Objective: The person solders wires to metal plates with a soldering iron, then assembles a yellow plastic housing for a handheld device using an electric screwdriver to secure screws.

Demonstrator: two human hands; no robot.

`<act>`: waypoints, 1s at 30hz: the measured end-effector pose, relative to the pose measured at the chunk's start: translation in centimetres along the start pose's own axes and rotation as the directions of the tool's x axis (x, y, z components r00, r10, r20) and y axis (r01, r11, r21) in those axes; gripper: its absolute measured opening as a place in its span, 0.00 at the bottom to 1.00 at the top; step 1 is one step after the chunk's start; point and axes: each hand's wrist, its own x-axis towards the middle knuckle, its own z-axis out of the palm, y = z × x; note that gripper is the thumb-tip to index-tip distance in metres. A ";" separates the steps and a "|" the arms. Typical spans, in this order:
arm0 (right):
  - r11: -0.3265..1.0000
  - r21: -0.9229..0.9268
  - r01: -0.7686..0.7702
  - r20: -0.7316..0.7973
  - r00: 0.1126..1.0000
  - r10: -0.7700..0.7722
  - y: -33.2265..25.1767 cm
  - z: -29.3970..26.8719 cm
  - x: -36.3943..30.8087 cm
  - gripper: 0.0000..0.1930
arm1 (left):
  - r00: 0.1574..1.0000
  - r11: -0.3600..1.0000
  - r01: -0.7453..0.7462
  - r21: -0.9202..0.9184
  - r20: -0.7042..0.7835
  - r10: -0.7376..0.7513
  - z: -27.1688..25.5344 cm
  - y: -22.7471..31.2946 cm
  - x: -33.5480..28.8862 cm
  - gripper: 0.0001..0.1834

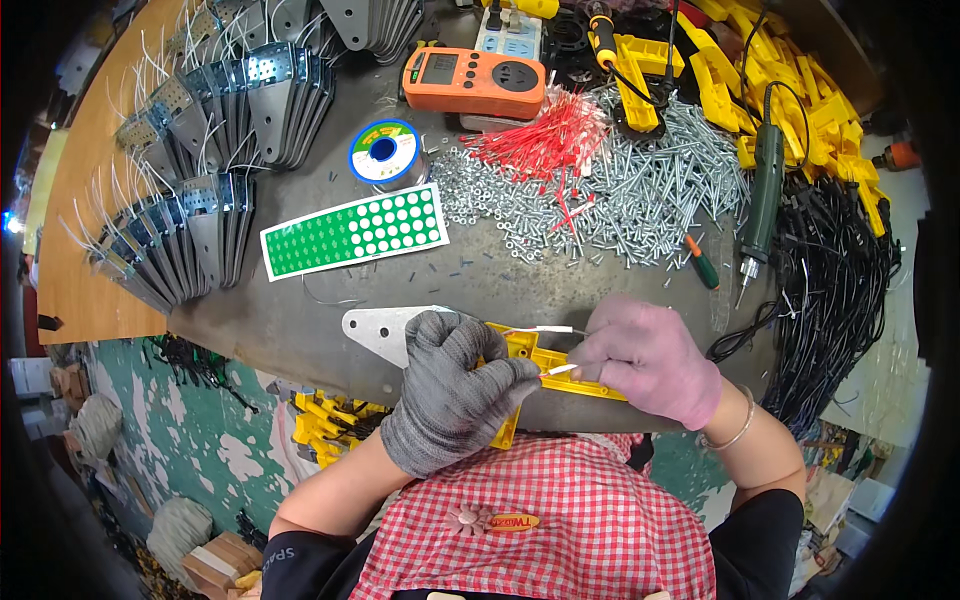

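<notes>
My left hand (450, 385), in a grey knit glove, is closed, its thumb and forefinger pinching the left end of a thin wire with a white sleeve (562, 369). The pink-gloved right hand (648, 360) is closed on the same wire's right side, fingertips pressed together. Below both hands lies a yellow plastic housing (521, 343), partly covered by them. Another white sleeve (553, 329) on a thin wire runs just above, toward my right fingers. A grey metal plate with holes (378, 332) sticks out left of my left hand, its right end hidden.
Metal plates with white wires (205, 225) stand in rows at left. Beyond my hands lie a green sticker sheet (352, 232), a solder spool (385, 152), an orange meter (474, 83), and loose screws (650, 185). A green electric screwdriver (764, 190) and black cables (825, 290) are at right.
</notes>
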 end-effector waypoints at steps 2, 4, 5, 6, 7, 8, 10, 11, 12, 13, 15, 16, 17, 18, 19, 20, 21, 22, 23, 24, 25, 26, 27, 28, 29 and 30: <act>0.997 -0.075 0.014 0.045 0.999 -0.010 -0.1 0.3 -0.2 0.05 | 1.000 1.000 0.018 -0.003 0.016 -0.018 0.1 -0.3 -0.3 0.17; 0.989 -0.148 0.030 0.089 0.996 -0.017 -0.2 0.5 -0.2 0.05 | 0.997 0.997 0.071 -0.015 0.025 -0.070 0.1 -0.4 -0.7 0.18; 0.993 -0.121 0.000 0.110 0.994 0.013 -0.4 0.6 -0.1 0.05 | 0.997 0.997 0.071 -0.015 0.026 -0.070 0.1 -0.4 -0.8 0.18; 0.995 -0.095 -0.031 0.131 0.990 0.043 -0.5 0.7 0.0 0.05 | 0.998 0.997 0.059 -0.053 0.004 -0.058 0.0 -0.3 -0.8 0.18; 0.995 -0.094 -0.031 0.130 0.991 0.044 -0.6 0.7 0.2 0.05 | 0.999 0.995 0.046 -0.091 -0.018 -0.048 -0.1 -0.3 -0.8 0.18; 0.998 -0.023 -0.057 0.104 0.993 0.059 -0.6 0.7 0.4 0.05 | 0.999 0.995 0.048 -0.090 -0.018 -0.050 0.0 -0.1 -0.8 0.18; 0.996 0.049 -0.080 0.080 0.994 0.076 -0.7 0.7 0.5 0.05 | 0.999 1.000 0.020 -0.007 -0.035 -0.020 0.2 0.3 -0.7 0.17; 0.999 -0.008 -0.039 0.101 0.994 0.039 -0.7 0.5 0.5 0.05 | 0.999 1.000 0.020 -0.009 -0.035 -0.020 0.2 0.4 -0.6 0.17; 0.998 -0.064 0.004 0.123 0.992 0.004 -0.7 0.4 0.4 0.05 | 0.999 1.000 0.030 -0.007 -0.045 -0.030 0.1 0.5 -0.5 0.17; 0.998 -0.065 0.003 0.123 0.992 0.005 -0.5 0.4 0.4 0.05 | 0.998 0.999 0.039 -0.006 -0.054 -0.040 0.1 0.5 -0.5 0.16; 0.999 -0.016 -0.031 0.125 0.992 0.033 -0.1 0.5 0.2 0.05 | 0.999 1.000 0.023 0.017 -0.049 -0.023 -0.2 0.2 -0.5 0.16; 0.999 -0.018 -0.033 0.123 0.992 0.035 -0.1 0.3 0.2 0.05 | 0.999 0.999 0.010 0.042 -0.045 -0.008 -0.3 0.1 -0.4 0.15; 0.999 0.009 -0.044 0.120 0.992 0.043 -0.2 0.0 0.3 0.06 | 0.999 0.999 0.011 0.042 -0.044 -0.009 -0.2 0.1 -0.4 0.15; 0.998 0.036 -0.055 0.118 0.992 0.050 -0.2 -0.1 0.2 0.06 | 0.999 0.999 0.021 0.024 -0.050 -0.020 -0.2 0.0 -0.5 0.15; 0.998 0.037 -0.055 0.119 0.992 0.050 -0.2 0.3 0.2 0.06 | 0.998 0.999 0.031 0.005 -0.055 -0.031 -0.1 0.1 -0.5 0.15; 1.000 -0.020 0.017 0.095 0.995 -0.015 -0.2 1.0 0.1 0.06 | 0.998 1.000 0.029 0.005 -0.055 -0.029 0.0 0.1 -0.5 0.15; 0.993 -0.079 0.087 0.075 0.994 -0.081 -0.2 1.3 0.1 0.06 | 0.999 0.999 0.035 0.005 -0.041 -0.035 0.1 0.3 -0.5 0.14; 0.993 -0.080 0.087 0.073 0.994 -0.081 -0.4 1.2 0.2 0.06 | 0.999 0.999 0.041 0.004 -0.027 -0.041 0.1 0.3 -0.4 0.14; 0.998 -0.054 0.043 0.078 0.996 -0.039 -0.9 1.1 0.3 0.06 | 0.999 0.999 0.043 0.005 -0.026 -0.043 0.1 0.4 -0.5 0.14; 1.000 -0.029 -0.001 0.084 0.996 0.004 -1.1 0.9 0.4 0.06 | 0.998 0.998 0.051 -0.026 -0.030 -0.052 0.0 0.4 -0.5 0.14; 1.000 -0.027 0.000 0.085 0.996 0.002 -1.2 0.8 0.3 0.06 | 0.998 0.997 0.058 -0.057 -0.033 -0.060 -0.1 0.4 -0.5 0.14; 0.999 -0.014 -0.051 0.061 0.997 0.051 -1.1 0.5 0.1 0.07 | 0.998 0.997 0.059 -0.056 -0.034 -0.061 -0.1 0.3 -0.5 0.14; 0.995 0.001 -0.101 0.037 0.994 0.101 -1.0 0.3 0.1 0.07 | 0.997 0.995 0.066 -0.074 -0.031 -0.069 -0.2 0.2 -0.5 0.14; 0.995 0.001 -0.099 0.038 0.994 0.099 -0.9 0.3 0.0 0.07 | 0.997 0.993 0.073 -0.091 -0.029 -0.076 -0.2 0.1 -0.5 0.14; 0.998 -0.030 -0.061 0.038 0.997 0.062 -0.9 0.4 0.0 0.07 | 0.997 0.993 0.074 -0.091 -0.030 -0.077 -0.1 0.1 -0.5 0.14; 0.998 -0.060 -0.022 0.040 0.999 0.025 -0.8 0.5 -0.1 0.07 | 0.996 0.991 0.090 -0.097 -0.009 -0.091 0.2 0.1 -0.6 0.14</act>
